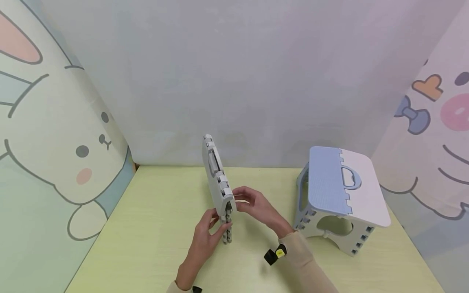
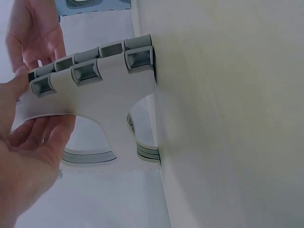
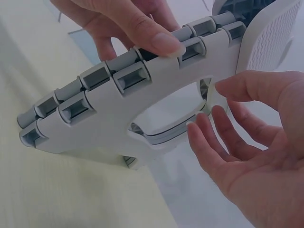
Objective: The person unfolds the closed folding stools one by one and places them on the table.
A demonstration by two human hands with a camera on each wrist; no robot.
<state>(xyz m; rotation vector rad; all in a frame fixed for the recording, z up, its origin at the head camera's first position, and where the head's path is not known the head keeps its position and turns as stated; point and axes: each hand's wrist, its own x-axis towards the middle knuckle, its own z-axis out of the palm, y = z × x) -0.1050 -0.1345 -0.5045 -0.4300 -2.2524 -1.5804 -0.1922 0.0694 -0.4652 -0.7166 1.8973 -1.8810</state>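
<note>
A folding stool (image 1: 212,185), folded nearly flat, stands on edge with its hinged side toward me. My left hand (image 1: 204,238) grips the lower near end. In the left wrist view the thumb lies over the hinge knuckles of the white leg panel (image 2: 124,88) and the fingers pass through its cutout. On the other side is my right hand (image 1: 259,205). Seen from the right wrist, its thumb (image 3: 247,88) reaches the edge of the cutout, close under the top panel (image 3: 268,40), while the loosely bent fingers lie just beside the opening.
A second folding stool (image 1: 342,185), with a blue and white top and a carry handle, stands unfolded on the right of the pale yellow table (image 1: 165,203). A white wall (image 1: 234,81) rises behind the table. Cartoon-printed panels (image 1: 55,134) flank both sides.
</note>
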